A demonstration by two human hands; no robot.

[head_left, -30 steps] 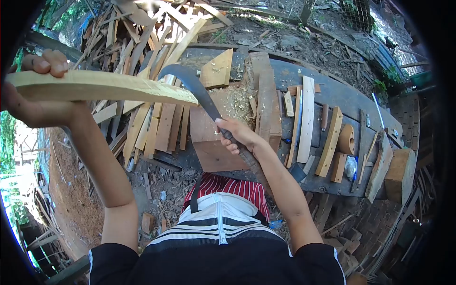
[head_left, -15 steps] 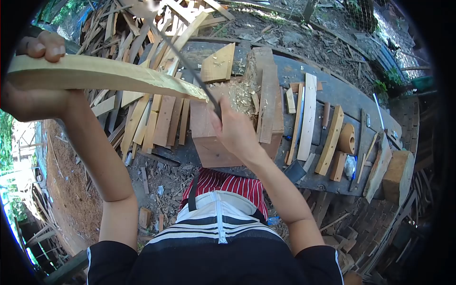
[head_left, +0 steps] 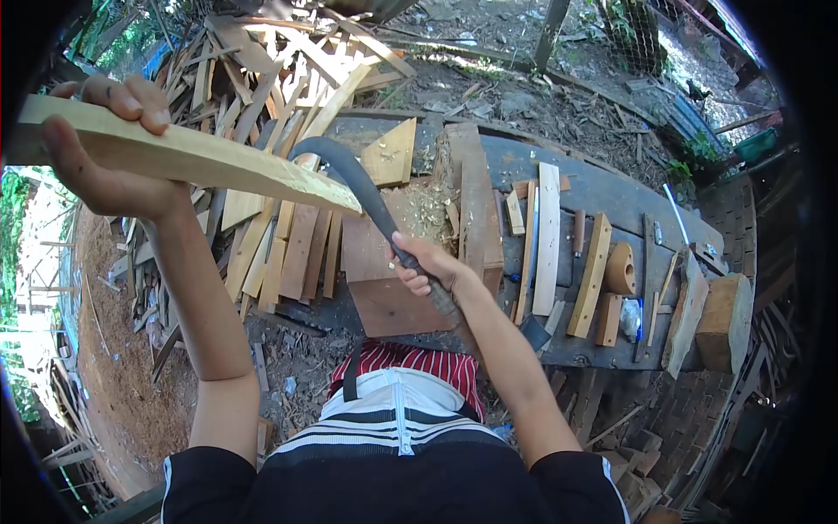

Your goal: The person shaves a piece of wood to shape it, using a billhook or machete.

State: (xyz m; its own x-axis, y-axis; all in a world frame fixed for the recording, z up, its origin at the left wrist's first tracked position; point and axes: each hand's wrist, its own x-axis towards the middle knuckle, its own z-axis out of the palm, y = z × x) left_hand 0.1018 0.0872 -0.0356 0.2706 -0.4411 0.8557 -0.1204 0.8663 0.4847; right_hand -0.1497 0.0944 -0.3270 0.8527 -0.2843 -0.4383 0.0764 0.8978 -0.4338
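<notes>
My left hand (head_left: 118, 148) is wrapped round a long, pale, slightly curved piece of wood (head_left: 227, 163) at the upper left. The wood's far end shows rough cut marks and hangs over the left side of a wooden block (head_left: 393, 307). In my right hand (head_left: 425, 265) is the dark handle of a curved, hooked blade (head_left: 352, 168). The blade rises to the upper left and its hooked tip lies near or behind the pale wood; whether they touch is not clear. Shavings (head_left: 425, 210) lie on the block's top.
A dark bench (head_left: 515, 157) carries wood strips, a wooden-handled tool (head_left: 579, 233), a holed wood piece (head_left: 620, 268) and a thick block (head_left: 724, 323) at the right. A large pile of wood offcuts (head_left: 253, 70) lies behind and left. Sawdust (head_left: 131, 384) covers the ground at left.
The blade has swung from a steep, blurred position to one where its hook shows plainly. My right hand has moved a little lower. The pale wood's far end has shifted slightly down and left.
</notes>
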